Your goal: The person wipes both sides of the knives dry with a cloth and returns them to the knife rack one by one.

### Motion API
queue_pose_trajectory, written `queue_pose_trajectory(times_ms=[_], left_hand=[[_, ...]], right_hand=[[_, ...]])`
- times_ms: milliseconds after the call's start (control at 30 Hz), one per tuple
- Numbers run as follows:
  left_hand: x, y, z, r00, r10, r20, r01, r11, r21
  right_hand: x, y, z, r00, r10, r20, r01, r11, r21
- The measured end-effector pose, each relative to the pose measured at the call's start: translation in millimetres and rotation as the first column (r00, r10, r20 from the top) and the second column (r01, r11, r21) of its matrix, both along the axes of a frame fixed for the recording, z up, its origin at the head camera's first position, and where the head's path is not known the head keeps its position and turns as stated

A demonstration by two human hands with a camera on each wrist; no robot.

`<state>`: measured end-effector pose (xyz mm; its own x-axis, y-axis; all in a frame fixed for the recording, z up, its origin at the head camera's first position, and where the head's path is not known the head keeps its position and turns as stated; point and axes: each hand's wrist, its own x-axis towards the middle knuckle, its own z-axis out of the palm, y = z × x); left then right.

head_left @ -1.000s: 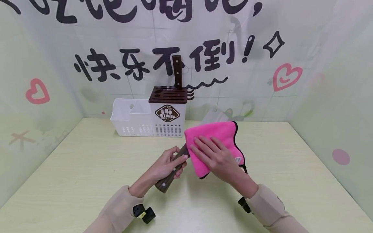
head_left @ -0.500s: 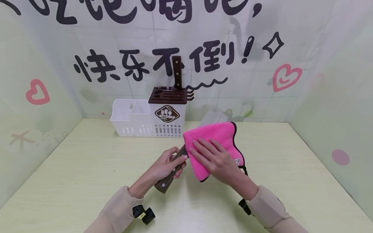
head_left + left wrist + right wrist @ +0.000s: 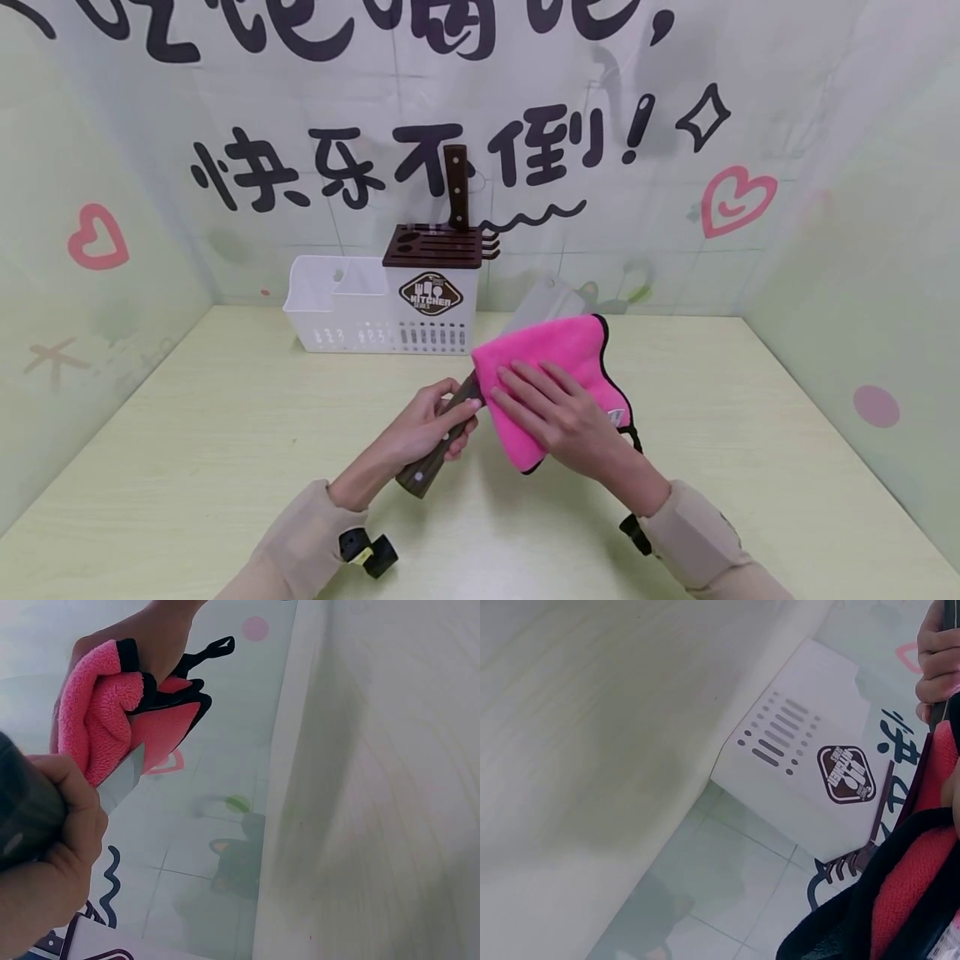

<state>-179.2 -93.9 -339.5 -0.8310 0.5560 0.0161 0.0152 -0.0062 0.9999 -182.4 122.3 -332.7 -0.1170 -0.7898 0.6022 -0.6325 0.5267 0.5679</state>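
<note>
Head view: our left hand (image 3: 426, 427) grips a brown wooden handle (image 3: 435, 457). Our right hand (image 3: 566, 423) lies straight-fingered on a pink, black-trimmed cloth (image 3: 572, 343); whether pinching, we cannot tell.

Wears beige sleeves (image 3: 686, 529), thick and rounded at the cuffs (image 3: 330, 510). Bears a blocky black camera (image 3: 381, 557) with a yellow marking (image 3: 364, 555) by the left cuff, another black camera (image 3: 637, 536), partly hidden, by the right.

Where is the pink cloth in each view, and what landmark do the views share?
Head: the pink cloth is just right of centre, beneath the right hand.
Left wrist: pink cloth, upper left.
Right wrist: pink cloth, lower right, cut off by the edge.
Shared landmark: the left hand gripping a dark handle.
</note>
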Motion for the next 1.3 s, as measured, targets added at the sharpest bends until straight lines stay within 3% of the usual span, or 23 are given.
queue_pose_trajectory(times_ms=[533, 1300], left_hand=[[0.2, -0.7, 0.5, 1.0, 0.018, 0.004, -0.018, 1.0, -0.002], [1.0, -1.2, 0.4, 1.0, 0.012, -0.002, -0.012, 1.0, 0.0]], right_hand=[[-4.1, 11, -3.6, 0.999, 0.041, -0.019, -0.041, 0.999, -0.004], [-11.7, 25, 0.2, 0.995, -0.045, 0.087, 0.049, 0.998, -0.035]])
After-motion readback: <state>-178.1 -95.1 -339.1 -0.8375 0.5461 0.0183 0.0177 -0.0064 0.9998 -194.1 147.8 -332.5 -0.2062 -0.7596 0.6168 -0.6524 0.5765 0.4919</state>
